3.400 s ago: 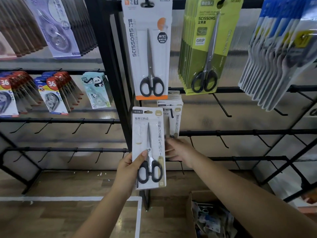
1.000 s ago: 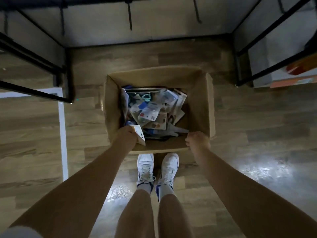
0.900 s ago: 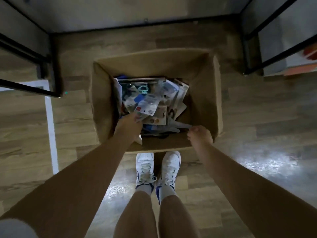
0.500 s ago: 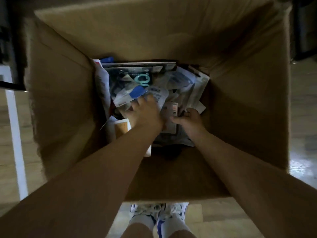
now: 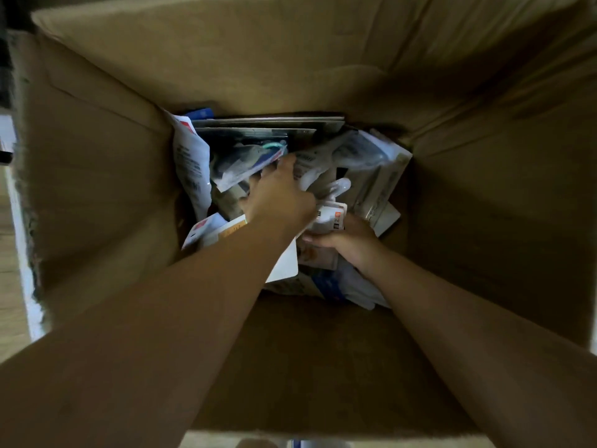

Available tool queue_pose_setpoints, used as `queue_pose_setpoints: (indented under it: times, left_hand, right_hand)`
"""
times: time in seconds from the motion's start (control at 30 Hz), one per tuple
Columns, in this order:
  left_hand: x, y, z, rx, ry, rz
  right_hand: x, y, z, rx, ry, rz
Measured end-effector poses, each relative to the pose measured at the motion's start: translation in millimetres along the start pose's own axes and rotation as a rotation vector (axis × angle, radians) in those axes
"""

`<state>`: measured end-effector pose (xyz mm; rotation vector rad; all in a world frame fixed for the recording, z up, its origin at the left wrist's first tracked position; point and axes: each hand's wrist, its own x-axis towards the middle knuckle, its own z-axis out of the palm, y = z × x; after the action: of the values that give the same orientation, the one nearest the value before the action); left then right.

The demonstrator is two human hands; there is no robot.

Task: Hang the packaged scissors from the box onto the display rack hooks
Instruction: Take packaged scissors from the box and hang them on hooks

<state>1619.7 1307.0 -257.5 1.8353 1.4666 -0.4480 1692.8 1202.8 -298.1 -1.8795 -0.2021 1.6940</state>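
Observation:
I look straight down into a deep cardboard box [image 5: 97, 163] with a jumbled pile of packaged goods [image 5: 371, 169] at its bottom. My left hand [image 5: 277, 195] reaches into the middle of the pile. Its thumb lies against a blue-edged pack [image 5: 248, 163], and its fingers are hidden among the packs. My right hand [image 5: 350, 239] sits just to its right and grips a white pack with an orange label [image 5: 329, 218]. A white card pack [image 5: 284, 265] lies under my left forearm. The display rack is out of view.
The box walls rise high on every side and hem in both arms. A strip of wooden floor with a white line [image 5: 19, 240] shows at the left. Dark flat packs [image 5: 268, 124] stand against the far wall of the box.
I went from the rack down to the box. Over the last half second both hands pushed deeper into the pile, and my right hand closed round the white orange-labelled pack.

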Motion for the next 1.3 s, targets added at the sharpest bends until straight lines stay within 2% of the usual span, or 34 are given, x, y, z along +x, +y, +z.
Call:
queue_pose_setpoints:
  times: [0.23, 0.33, 0.43, 0.5, 0.63, 0.73, 0.83, 0.97, 1.1, 1.3]
  left_hand:
    - [-34, -15, -30, -0.008, -0.028, 0.107]
    - [-63, -22, -45, -0.016, -0.069, 0.003]
    - [-103, -15, -63, -0.187, -0.134, -0.117]
    - [-129, -2, -76, -0.272, -0.162, -0.129]
    - [-171, 26, -104, -0.291, -0.147, -0.078]
    - [-194, 46, -124, -0.342, -0.138, -0.121]
    - [-219, 65, -144, -0.531, -0.166, -0.199]
    - [-265, 93, -191, -0.868, -0.022, -0.302]
    - [-312, 100, -236, -1.012, 0.030, -0.194]
    - [-410, 138, -329, -1.069, -0.172, 0.077]
  right_hand:
    - [-42, -18, 6, 0.018, 0.237, 0.005]
    - [-76, -30, -5, -0.052, 0.331, -0.023]
    - [-117, -45, -20, -0.131, 0.401, -0.050]
    - [-146, -60, -31, -0.151, 0.418, -0.068]
    - [-207, -91, -55, -0.170, 0.411, -0.079]
    - [-255, -114, -72, -0.109, 0.417, -0.077]
    - [-309, -139, -84, -0.041, 0.410, -0.139]
    - [-378, -172, -96, 0.081, 0.384, -0.191]
    - [-446, -199, -100, 0.306, 0.360, -0.231]
    - [-542, -238, -94, 0.485, 0.224, -0.453]
